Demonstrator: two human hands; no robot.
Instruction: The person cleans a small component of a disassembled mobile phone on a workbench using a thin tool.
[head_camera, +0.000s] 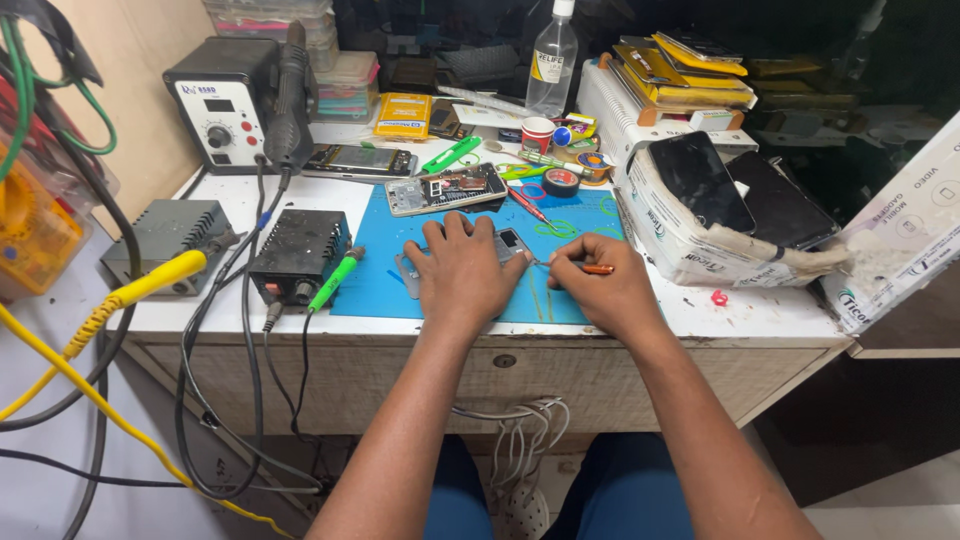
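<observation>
Currently left hand (462, 275) lies flat, fingers spread, on phone part (508, 243); right hand (603, 290), at its 3 o'clock, pinches orange tool (592, 268).

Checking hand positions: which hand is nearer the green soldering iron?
Left. The left hand presses a phone part just right of the green soldering iron; the right hand, holding an orange tool, is farther right.
</observation>
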